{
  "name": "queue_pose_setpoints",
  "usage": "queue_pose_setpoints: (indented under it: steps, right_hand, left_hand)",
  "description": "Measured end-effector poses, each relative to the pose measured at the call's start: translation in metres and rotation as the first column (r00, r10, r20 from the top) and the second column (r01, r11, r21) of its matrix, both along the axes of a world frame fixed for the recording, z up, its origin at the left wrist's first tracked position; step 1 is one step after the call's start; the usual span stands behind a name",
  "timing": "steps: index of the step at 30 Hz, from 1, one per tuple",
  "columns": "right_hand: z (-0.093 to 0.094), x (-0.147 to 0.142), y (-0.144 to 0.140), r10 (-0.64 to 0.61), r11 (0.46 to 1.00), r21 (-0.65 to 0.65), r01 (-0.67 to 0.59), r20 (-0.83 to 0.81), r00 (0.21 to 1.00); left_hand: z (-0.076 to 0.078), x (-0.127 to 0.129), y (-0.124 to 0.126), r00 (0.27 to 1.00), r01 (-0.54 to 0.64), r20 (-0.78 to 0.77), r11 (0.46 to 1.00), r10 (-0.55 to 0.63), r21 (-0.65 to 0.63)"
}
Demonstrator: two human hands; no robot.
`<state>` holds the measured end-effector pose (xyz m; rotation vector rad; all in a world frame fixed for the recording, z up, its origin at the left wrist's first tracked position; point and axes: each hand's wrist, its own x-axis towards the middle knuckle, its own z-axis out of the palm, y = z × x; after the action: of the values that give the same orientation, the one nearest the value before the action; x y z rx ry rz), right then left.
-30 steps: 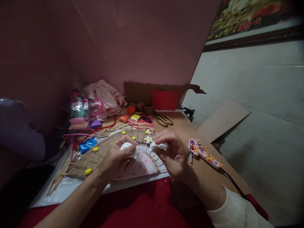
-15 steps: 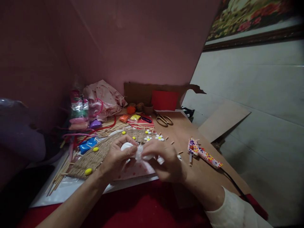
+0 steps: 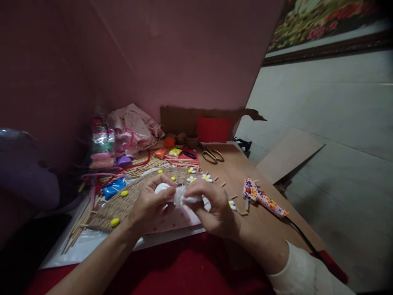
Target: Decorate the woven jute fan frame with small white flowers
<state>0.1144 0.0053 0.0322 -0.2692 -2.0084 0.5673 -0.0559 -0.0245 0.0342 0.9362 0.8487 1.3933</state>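
Two hands are working one white lump over the craft table.

Seen from the head camera, the left hand (image 3: 150,203) is gripping a white clay lump (image 3: 162,189) in its fingers, while the right hand (image 3: 211,205) is pinching the crumpled white end (image 3: 188,198) of it, the two hands touching above the woven straw fan (image 3: 123,203). Near right, a flower-patterned glue gun (image 3: 264,199) is lying on the wooden board (image 3: 239,168); far behind, gold scissors (image 3: 211,155) are resting.

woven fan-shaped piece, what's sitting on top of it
On the woven fan-shaped piece lie yellow beads and small white flowers. The left hand and right hand, pinching white clay, cover its near middle, so anything there is hidden.
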Motion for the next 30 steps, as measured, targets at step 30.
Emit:
queue_pose_setpoints:
  steps: [30]
  right_hand:
    - [-0.003, -0.005, -0.004, -0.201, 0.979, -0.039, 0.198, -0.261, 0.944]
  left_hand:
    - [-0.022, 0.003, 0.005, 0.941, 0.222, 0.272, 0.974, -0.199, -0.054]
